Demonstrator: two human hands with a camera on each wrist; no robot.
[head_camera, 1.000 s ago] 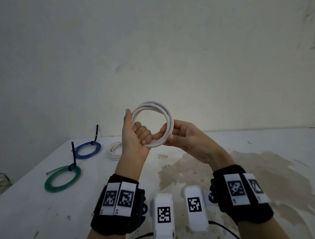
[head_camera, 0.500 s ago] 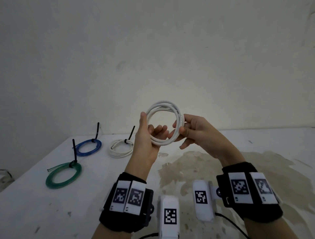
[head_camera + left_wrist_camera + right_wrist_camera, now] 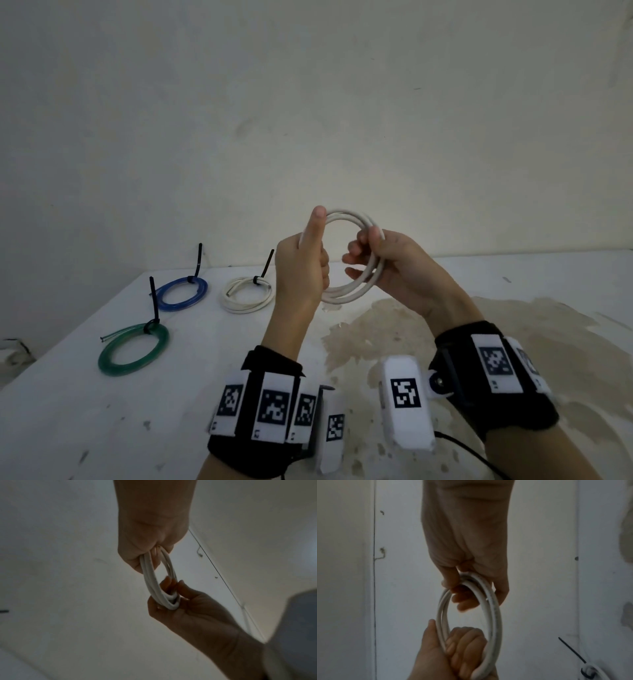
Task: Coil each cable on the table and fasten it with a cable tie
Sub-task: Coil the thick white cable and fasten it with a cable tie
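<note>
Clearly both hands were busy with one white cable (image 3: pixel 354 294), wound into a ring and held up in the air above the desk (image 3: pixel 85 411). The left hand (image 3: pixel 301 270) had its fingers curled round the ring's left side, thumb lying straight up along the strands. The right hand (image 3: pixel 394 270) had its grip closed on the opposite side, fingers hooked through the ring and pinching the turns together. No tie was on this ring yet, and no spare tie could be seen in any view.

Three finished rings lay on the desk to the left: a green one (image 3: pixel 133 349), a blue one (image 3: pixel 181 293) and another white one (image 3: pixel 248 296), each with a black tie (image 3: pixel 153 301) standing up from it.

The main risk seemed to be the springy turns. If either hand let go to fetch a tie, the strands could fan out or spring loose, and the winding would need redoing. In the wrist views the strands already sat slightly apart, so a tie cinched around only some of them would leave a loop hanging free.
</note>
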